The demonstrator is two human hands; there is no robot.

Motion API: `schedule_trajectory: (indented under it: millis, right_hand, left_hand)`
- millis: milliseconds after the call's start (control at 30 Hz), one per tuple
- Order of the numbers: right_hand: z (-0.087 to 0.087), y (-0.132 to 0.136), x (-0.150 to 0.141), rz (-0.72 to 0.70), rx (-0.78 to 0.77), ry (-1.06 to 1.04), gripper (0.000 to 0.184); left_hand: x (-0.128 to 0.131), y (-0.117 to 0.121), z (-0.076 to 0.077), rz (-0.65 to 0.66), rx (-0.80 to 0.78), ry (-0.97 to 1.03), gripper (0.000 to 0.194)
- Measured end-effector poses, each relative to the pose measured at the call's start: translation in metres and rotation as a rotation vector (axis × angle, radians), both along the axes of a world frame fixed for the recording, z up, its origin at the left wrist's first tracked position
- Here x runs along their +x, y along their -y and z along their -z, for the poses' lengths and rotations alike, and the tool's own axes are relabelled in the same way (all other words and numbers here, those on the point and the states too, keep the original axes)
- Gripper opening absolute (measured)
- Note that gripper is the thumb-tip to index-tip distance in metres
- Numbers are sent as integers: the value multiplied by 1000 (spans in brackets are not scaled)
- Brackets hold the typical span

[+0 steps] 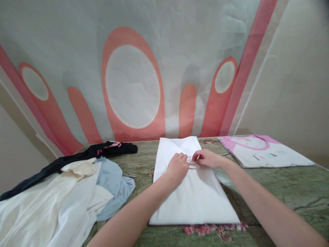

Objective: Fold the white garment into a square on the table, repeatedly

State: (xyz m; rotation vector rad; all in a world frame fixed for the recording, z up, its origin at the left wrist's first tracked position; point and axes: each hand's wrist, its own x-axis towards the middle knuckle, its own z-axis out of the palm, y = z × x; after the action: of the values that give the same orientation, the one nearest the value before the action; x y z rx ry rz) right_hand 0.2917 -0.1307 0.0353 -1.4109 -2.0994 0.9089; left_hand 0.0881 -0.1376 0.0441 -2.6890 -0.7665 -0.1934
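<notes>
A white folded garment lies flat on the table in front of me, its V-shaped neckline at the far end. Over its upper middle, my left hand is closed with its fingers bent. Just to its right, my right hand pinches with thumb and forefinger. Between the two hands runs a thin white string, curved in a small loop above the cloth. The fingertips of the left hand are partly hidden behind the hand itself.
To the left lies a loose heap of clothes: cream cloth, light blue cloth and a black garment. A folded pink and white shirt is at the right. Behind the wood-patterned table hangs a printed backdrop.
</notes>
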Motion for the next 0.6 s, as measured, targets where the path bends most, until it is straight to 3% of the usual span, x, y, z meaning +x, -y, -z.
schedule_trajectory:
  millis: [333,600]
  right_hand:
    - [5,1,-1,-69,68,79,23]
    - [2,1,2,-145,57,100,28]
  left_hand:
    - [-2,24,2,43,-68,-34,20]
    - [-5,16,2,66,-194,-16,13]
